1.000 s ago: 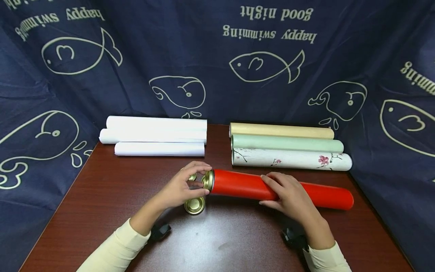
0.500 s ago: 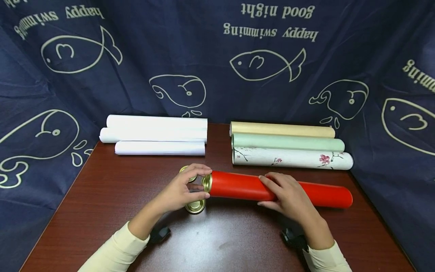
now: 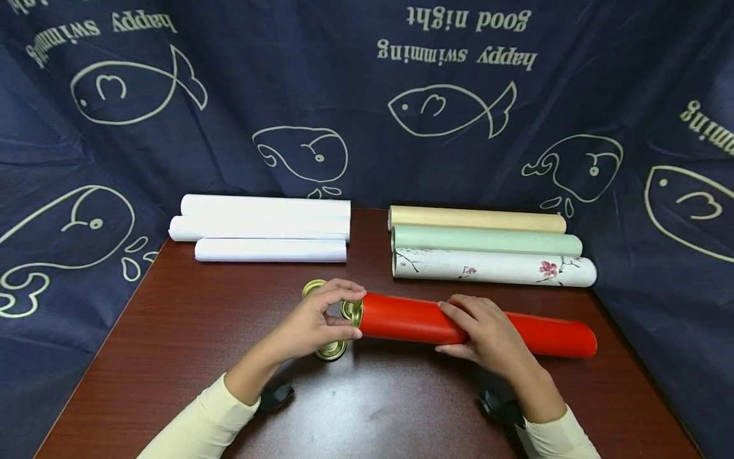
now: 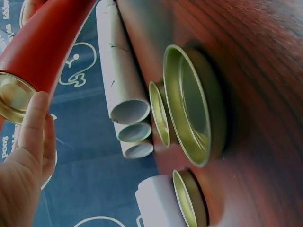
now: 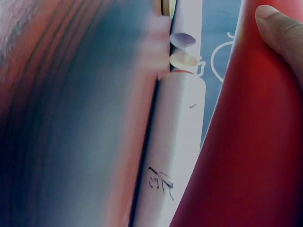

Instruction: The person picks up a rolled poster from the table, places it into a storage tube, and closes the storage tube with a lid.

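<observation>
My right hand (image 3: 489, 333) grips a long red cardboard tube (image 3: 404, 317) around its middle and holds it sideways above the table. At the tube's left end sits a gold metal lid (image 3: 357, 313). My left hand (image 3: 320, 320) pinches this lid between thumb and fingers, right at the tube's rim. In the left wrist view the lid (image 4: 15, 97) faces the camera, flush with the red end. More gold lids lie near the left hand: one behind it (image 3: 312, 287) and one in front (image 3: 331, 350). A large lid (image 4: 189, 106) shows hollow side up in the left wrist view.
Three white paper rolls (image 3: 269, 250) lie at the back left of the brown table (image 3: 172, 357). At the back right are a cream tube (image 3: 476, 218), a pale green tube (image 3: 487, 241) and a white flower-patterned tube (image 3: 493, 267). A dark blue curtain (image 3: 367, 172) stands behind.
The tube's left end and the left hand dipped slightly and shifted left, then came back a little right. The left fingers stay on the lid, and the right hand keeps its grip.
</observation>
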The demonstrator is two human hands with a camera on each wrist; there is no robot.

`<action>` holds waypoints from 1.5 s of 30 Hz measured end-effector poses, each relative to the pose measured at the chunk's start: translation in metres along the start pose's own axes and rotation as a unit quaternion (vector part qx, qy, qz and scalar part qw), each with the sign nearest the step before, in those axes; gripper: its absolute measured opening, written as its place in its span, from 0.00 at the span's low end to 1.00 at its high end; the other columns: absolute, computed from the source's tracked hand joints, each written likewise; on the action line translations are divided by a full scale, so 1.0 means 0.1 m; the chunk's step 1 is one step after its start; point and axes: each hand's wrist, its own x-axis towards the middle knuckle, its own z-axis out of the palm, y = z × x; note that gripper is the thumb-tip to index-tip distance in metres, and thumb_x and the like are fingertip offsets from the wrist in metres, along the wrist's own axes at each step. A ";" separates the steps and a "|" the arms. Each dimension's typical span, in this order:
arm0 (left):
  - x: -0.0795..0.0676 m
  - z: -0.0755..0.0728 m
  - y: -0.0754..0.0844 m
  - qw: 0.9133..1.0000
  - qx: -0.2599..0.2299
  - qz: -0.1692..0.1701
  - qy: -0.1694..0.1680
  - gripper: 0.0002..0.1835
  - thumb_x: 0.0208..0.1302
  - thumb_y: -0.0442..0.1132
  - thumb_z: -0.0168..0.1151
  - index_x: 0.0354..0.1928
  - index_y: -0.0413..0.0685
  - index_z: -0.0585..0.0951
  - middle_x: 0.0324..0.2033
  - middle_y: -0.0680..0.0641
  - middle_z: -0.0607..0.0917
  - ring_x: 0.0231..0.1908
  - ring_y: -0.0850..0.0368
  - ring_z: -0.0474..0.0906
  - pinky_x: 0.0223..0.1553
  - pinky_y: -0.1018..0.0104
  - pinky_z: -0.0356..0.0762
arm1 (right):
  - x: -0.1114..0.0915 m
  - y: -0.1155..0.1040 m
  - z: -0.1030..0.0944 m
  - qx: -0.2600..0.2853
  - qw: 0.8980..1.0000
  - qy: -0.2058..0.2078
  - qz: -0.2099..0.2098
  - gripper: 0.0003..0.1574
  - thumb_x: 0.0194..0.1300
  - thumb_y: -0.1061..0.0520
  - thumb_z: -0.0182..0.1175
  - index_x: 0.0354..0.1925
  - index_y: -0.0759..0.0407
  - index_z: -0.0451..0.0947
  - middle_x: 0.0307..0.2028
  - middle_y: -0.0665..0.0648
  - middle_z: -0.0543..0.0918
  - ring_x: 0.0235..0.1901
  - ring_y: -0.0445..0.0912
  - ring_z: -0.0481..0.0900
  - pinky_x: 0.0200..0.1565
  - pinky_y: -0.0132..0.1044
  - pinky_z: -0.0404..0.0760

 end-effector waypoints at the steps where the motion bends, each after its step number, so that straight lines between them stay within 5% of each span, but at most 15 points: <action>1: 0.02 0.01 0.00 1.000 -0.001 0.000 0.000 0.30 0.51 0.24 0.75 0.59 0.38 0.79 0.60 0.43 0.73 0.60 0.44 0.72 0.46 0.60 0.83 | 0.00 0.01 0.00 0.001 1.000 0.003 0.000 0.43 0.66 0.25 0.50 0.56 0.58 0.78 0.45 0.62 0.80 0.41 0.57 0.80 0.44 0.54 0.78; 6: 0.10 0.05 -0.04 1.000 0.025 0.002 0.003 0.33 0.51 0.25 0.75 0.62 0.41 0.76 0.61 0.43 0.73 0.58 0.44 0.73 0.45 0.60 0.83 | -0.01 0.11 -0.03 -0.004 1.000 0.004 -0.003 0.41 0.67 0.26 0.51 0.58 0.58 0.77 0.47 0.62 0.80 0.44 0.58 0.79 0.44 0.55 0.78; 11: 0.15 0.05 -0.13 0.994 0.105 -0.007 -0.002 0.35 0.53 0.31 0.76 0.65 0.44 0.74 0.61 0.44 0.74 0.54 0.42 0.76 0.46 0.53 0.83 | -0.04 0.28 -0.03 -0.006 1.000 -0.016 -0.002 0.38 0.67 0.31 0.57 0.60 0.58 0.76 0.49 0.63 0.79 0.46 0.59 0.78 0.47 0.57 0.77; 16: 0.12 -0.04 -0.21 0.983 0.181 -0.010 -0.003 0.34 0.54 0.34 0.76 0.64 0.43 0.75 0.60 0.44 0.75 0.57 0.41 0.74 0.48 0.47 0.81 | -0.13 0.46 -0.01 -0.018 0.998 -0.061 0.025 0.44 0.50 0.45 0.77 0.61 0.57 0.74 0.50 0.63 0.78 0.48 0.58 0.77 0.50 0.57 0.76; 23: 0.09 -0.18 -0.26 0.959 0.282 0.019 -0.003 0.32 0.52 0.38 0.78 0.61 0.44 0.78 0.58 0.46 0.78 0.58 0.47 0.73 0.53 0.51 0.76 | -0.22 0.68 0.03 -0.033 0.993 -0.095 0.064 0.45 0.47 0.51 0.79 0.62 0.58 0.73 0.50 0.62 0.78 0.49 0.59 0.76 0.53 0.57 0.75; 45: 0.08 -0.32 -0.25 0.949 0.316 -0.007 -0.009 0.33 0.53 0.38 0.77 0.62 0.45 0.77 0.58 0.44 0.76 0.57 0.47 0.75 0.58 0.49 0.74 | -0.20 0.80 0.14 -0.043 0.990 -0.100 0.085 0.47 0.44 0.57 0.80 0.62 0.61 0.74 0.52 0.66 0.78 0.53 0.63 0.75 0.55 0.60 0.72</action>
